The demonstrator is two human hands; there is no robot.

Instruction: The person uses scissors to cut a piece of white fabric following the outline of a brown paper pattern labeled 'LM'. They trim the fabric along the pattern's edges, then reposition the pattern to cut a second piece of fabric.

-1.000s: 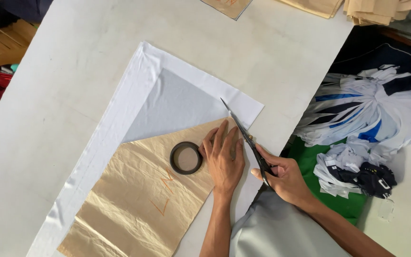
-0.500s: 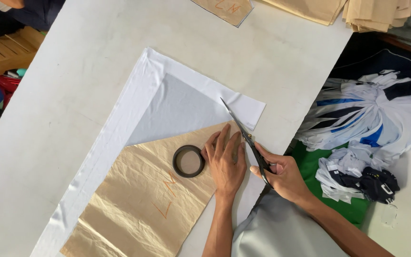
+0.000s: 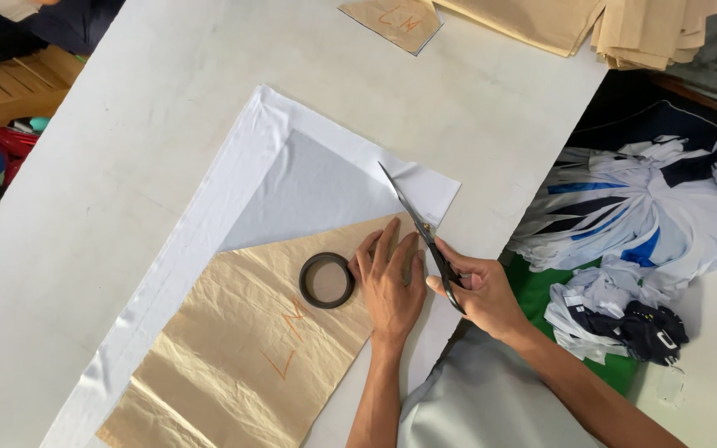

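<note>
Left hand (image 3: 390, 282) lies flat, fingers spread, pinning the pattern (image 3: 251, 348) near the bench's right edge. Right hand (image 3: 479, 290) grips scissors (image 3: 421, 232) cutting cloth (image 3: 309, 187). If the pattern slips, the cut could wander.

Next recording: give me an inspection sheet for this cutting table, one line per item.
Surface: white table, mostly bare at the left.
Job's things: white fabric lies flat; a tan paper pattern with orange marks lies on it; scissors open at the pattern's right edge.
Clutter: dark tape roll sits on the pattern; a small paper pattern piece and a stack of tan paper at the far edge.
Grippers: left hand flat on the pattern; right hand grips the scissors.
Cables: nothing seen.
Surroundings: pile of white and blue garments at the right; wooden slats at the far left.
</note>
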